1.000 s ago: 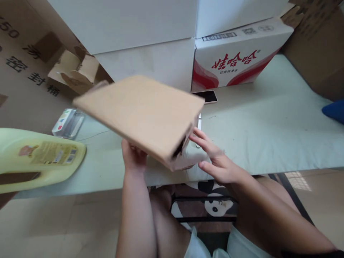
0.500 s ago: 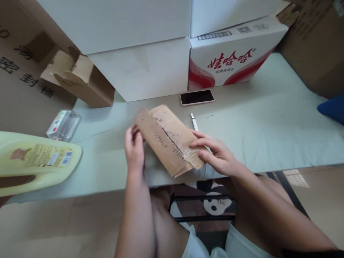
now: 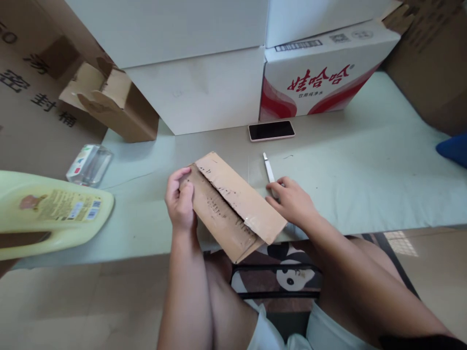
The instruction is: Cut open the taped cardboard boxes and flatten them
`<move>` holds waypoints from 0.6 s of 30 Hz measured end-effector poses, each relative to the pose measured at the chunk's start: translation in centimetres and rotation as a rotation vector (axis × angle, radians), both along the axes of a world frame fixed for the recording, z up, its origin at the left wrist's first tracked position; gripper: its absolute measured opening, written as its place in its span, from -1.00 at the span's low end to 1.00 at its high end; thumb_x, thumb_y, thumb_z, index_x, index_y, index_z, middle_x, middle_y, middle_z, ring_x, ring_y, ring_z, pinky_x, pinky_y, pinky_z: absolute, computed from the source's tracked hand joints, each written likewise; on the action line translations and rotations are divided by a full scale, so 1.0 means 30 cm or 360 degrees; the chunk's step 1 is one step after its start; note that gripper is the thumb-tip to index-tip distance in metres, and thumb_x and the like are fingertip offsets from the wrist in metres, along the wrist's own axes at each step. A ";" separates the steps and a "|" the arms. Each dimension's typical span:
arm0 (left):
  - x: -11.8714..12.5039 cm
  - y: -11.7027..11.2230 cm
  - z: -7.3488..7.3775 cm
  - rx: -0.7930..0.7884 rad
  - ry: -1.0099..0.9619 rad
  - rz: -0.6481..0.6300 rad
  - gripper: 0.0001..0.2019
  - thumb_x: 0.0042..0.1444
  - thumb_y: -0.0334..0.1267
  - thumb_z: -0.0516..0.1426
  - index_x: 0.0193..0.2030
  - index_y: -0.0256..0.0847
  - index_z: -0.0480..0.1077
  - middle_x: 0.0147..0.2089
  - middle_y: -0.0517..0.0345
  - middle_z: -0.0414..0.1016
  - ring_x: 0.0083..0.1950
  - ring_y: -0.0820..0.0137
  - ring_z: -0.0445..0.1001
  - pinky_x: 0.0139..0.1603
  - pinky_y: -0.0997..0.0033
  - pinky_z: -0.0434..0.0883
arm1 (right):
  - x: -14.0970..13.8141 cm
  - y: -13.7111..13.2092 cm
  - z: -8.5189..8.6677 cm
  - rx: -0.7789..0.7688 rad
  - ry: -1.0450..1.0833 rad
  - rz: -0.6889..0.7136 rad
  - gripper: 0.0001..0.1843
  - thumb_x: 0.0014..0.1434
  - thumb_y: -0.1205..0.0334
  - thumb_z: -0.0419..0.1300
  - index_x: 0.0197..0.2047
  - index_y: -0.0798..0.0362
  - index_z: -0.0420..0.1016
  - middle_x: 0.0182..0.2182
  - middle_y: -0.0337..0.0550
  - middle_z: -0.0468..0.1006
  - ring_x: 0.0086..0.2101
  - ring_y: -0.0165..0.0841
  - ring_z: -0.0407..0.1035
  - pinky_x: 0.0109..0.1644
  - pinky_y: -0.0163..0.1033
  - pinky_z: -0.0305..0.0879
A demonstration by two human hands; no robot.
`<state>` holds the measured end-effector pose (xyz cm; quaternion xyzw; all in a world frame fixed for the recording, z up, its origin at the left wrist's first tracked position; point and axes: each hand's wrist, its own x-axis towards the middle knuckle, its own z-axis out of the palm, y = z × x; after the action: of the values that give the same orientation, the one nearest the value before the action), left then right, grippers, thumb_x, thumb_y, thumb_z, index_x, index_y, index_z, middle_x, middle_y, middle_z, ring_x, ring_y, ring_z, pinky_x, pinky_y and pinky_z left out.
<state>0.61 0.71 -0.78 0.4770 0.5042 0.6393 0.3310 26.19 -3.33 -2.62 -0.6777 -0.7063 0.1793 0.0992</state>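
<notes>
My left hand [image 3: 181, 199] grips the upper left end of a small brown cardboard box [image 3: 251, 194], thumb on top. The box is tilted over the table's front edge. Along its seam runs a dark gap, with torn marks and bits of clear tape beside it. My right hand [image 3: 294, 200] is off the box, just to its right. Its fingers are curled round the near end of a slim white utility knife [image 3: 269, 167], which lies on the table pointing away from me. The knife's near end is hidden by the fingers.
A phone [image 3: 272, 131] lies beyond the knife, before stacked white cartons [image 3: 204, 92]. At left are an open brown box [image 3: 136, 114], a clear packet [image 3: 89, 165] and a yellow jug [image 3: 58, 209]. A blue object [image 3: 452, 148] sits at the right edge.
My right hand has let go of the box's near end and moved to the utility knife. The box has tipped slightly towards me in my left hand, and its seam gap shows wider.
</notes>
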 end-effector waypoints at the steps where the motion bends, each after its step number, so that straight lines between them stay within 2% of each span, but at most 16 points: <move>1: 0.001 0.001 0.002 -0.0012 -0.0008 0.0005 -0.74 0.09 -0.18 0.19 -0.09 -0.18 0.48 -0.09 0.07 0.54 -0.10 0.36 0.49 -0.07 0.38 0.40 | -0.002 0.002 0.001 -0.0037 -0.0052 -0.0023 -0.67 0.27 0.04 0.04 -0.06 0.00 0.51 -0.09 0.05 0.48 -0.17 -0.11 0.45 -0.24 -0.10 0.32; 4: -0.001 0.002 0.003 -0.0034 -0.0023 0.0001 -0.75 0.09 -0.17 0.19 -0.09 -0.16 0.48 -0.10 0.07 0.54 -0.11 0.36 0.49 -0.08 0.38 0.40 | -0.005 0.006 0.007 -0.0171 -0.0132 -0.0121 -0.75 0.26 0.09 0.02 -0.13 0.02 0.43 -0.19 0.04 0.53 -0.33 -0.18 0.42 -0.40 -0.17 0.14; 6: -0.007 0.002 -0.002 -0.0030 -0.0024 -0.0013 -0.75 0.10 -0.17 0.19 -0.08 -0.15 0.49 -0.06 0.07 0.55 -0.09 0.36 0.49 -0.05 0.38 0.39 | -0.004 0.009 0.011 -0.0214 -0.0116 -0.0160 -0.72 0.25 0.15 0.00 -0.04 0.04 0.38 -0.24 0.03 0.56 -0.37 -0.19 0.40 -0.42 -0.19 0.06; 9: -0.015 0.000 -0.009 -0.0020 -0.0016 -0.0027 -0.76 0.12 -0.17 0.18 -0.08 -0.15 0.49 -0.03 0.06 0.55 -0.04 0.34 0.49 0.00 0.37 0.38 | 0.001 0.009 0.018 -0.0230 0.0069 -0.0198 -0.58 0.21 0.23 -0.03 0.13 0.00 0.32 -0.34 -0.08 0.57 -0.40 -0.21 0.38 -0.40 -0.21 0.03; 11: -0.011 -0.002 -0.007 -0.0031 -0.0007 -0.0025 -0.75 0.13 -0.17 0.17 -0.07 -0.15 0.49 -0.02 0.05 0.55 -0.03 0.33 0.49 0.01 0.35 0.39 | 0.003 0.007 0.023 -0.0247 0.0325 -0.0204 -0.51 0.19 0.27 -0.06 0.19 -0.04 0.32 -0.44 -0.19 0.52 -0.43 -0.24 0.35 -0.37 -0.21 0.08; 13: 0.000 -0.002 0.003 -0.0039 0.0005 -0.0003 -0.76 0.11 -0.18 0.17 -0.09 -0.16 0.49 -0.03 0.05 0.55 -0.02 0.33 0.49 0.02 0.35 0.39 | 0.003 0.002 0.029 -0.0235 0.0664 -0.0221 -0.54 0.17 0.28 -0.08 0.09 -0.05 0.42 -0.48 -0.23 0.48 -0.42 -0.27 0.35 -0.32 -0.20 0.17; 16: 0.009 0.006 0.024 -0.0055 -0.0073 0.0105 -0.79 0.05 -0.22 0.18 -0.16 -0.19 0.49 -0.11 0.08 0.55 -0.06 0.33 0.49 -0.02 0.36 0.40 | 0.001 -0.006 0.041 -0.0139 0.1209 -0.0224 -0.66 0.11 0.28 -0.06 -0.18 -0.01 0.51 -0.36 -0.18 0.53 -0.33 -0.27 0.40 -0.20 -0.14 0.29; 18: -0.010 0.020 0.031 -0.0067 -0.0231 0.0265 -0.81 0.02 -0.26 0.15 -0.20 -0.21 0.47 -0.16 0.09 0.53 -0.06 0.33 0.48 -0.02 0.36 0.40 | 0.000 -0.011 0.045 -0.0063 0.1493 -0.0177 -0.68 0.03 0.31 -0.03 -0.20 -0.02 0.48 -0.27 -0.16 0.55 -0.25 -0.25 0.44 -0.12 -0.09 0.35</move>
<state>0.31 1.31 0.14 0.3788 0.5301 0.6868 0.3222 26.18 -3.66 -1.26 -0.5620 -0.5443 0.4739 0.4042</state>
